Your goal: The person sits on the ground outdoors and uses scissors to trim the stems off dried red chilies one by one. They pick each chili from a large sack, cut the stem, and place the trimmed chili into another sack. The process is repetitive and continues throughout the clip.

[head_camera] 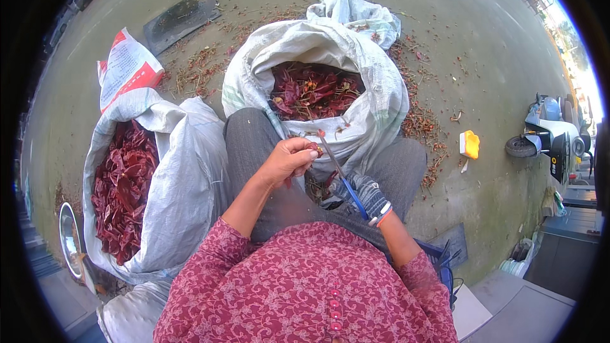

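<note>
My bare left hand [291, 158] pinches a dried red chili pepper [314, 148] by its stem end, above my lap. Scissors [352, 193] with blue handles are gripped in my right hand [364, 194], which wears a grey knitted glove. Their blades point up and left, with the tip close beside the pepper; a small red bit is at the tip. Straight ahead, between my knees, stands a white woven sack [381, 76] with a rolled rim, holding dried red peppers and stems. A second white woven sack [186, 171] at my left is full of dried red peppers [125, 190].
Cut stems and red scraps [421, 126] litter the concrete around the middle sack. A dark flat board [181, 19] and a red and white bag [128, 69] lie at upper left. A yellow and white object [470, 144] and a parked scooter [555, 138] are at the right.
</note>
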Motion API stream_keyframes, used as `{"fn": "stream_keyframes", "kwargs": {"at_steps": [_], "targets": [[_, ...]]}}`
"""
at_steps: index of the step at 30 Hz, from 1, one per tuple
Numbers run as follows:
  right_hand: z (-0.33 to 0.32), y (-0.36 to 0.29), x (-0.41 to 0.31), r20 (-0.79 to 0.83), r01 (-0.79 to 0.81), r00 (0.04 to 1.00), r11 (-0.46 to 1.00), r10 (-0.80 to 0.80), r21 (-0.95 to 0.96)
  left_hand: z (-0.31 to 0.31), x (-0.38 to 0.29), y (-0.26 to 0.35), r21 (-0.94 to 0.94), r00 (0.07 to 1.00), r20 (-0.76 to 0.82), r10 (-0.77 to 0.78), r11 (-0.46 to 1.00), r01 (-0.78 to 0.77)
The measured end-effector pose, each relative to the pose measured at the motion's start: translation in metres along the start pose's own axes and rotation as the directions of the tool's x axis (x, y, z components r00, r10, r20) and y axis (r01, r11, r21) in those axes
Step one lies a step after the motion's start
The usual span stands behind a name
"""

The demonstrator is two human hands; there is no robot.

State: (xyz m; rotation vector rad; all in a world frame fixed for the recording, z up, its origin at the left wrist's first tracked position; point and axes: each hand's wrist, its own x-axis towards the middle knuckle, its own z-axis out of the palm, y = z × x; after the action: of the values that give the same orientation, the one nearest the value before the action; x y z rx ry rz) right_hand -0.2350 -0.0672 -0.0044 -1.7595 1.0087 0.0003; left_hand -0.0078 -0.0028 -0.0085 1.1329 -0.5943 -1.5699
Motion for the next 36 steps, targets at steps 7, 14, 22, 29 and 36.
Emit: {"fn": "stream_keyframes", "kwargs": {"at_steps": [7, 14, 22, 29, 36], "targets": [[-0.044, 0.004, -0.009, 0.060, -0.013, 0.995, 0.688, 0.083, -0.726, -0.008, 0.001, -0.010, -0.145, 0.999, -0.034, 0.001, 0.989, -0.005], [-0.033, 0.050, 0.045, 0.314, 0.093, 0.833, 0.443, 0.455, -0.892, -0.017, -0.003, -0.018, -0.222, 0.989, -0.149, -0.005, 0.975, -0.028], [-0.009, 0.077, 0.081, 0.302, -0.011, 0.751, 0.468, 0.588, -0.884, -0.031, -0.010, -0.022, -0.278, 0.997, -0.074, 0.015, 0.960, -0.035], [-0.022, 0.104, 0.086, 0.520, 0.131, 0.758, 0.689, 0.394, -0.713, -0.035, -0.007, -0.015, -0.088, 0.995, -0.096, 0.001, 0.996, -0.010], [-0.070, 0.089, 0.048, 0.656, -0.362, 0.743, 0.903, 0.129, 0.232, -0.031, -0.005, -0.007, -0.102, 0.960, -0.277, 0.042, 0.992, -0.073]]}}
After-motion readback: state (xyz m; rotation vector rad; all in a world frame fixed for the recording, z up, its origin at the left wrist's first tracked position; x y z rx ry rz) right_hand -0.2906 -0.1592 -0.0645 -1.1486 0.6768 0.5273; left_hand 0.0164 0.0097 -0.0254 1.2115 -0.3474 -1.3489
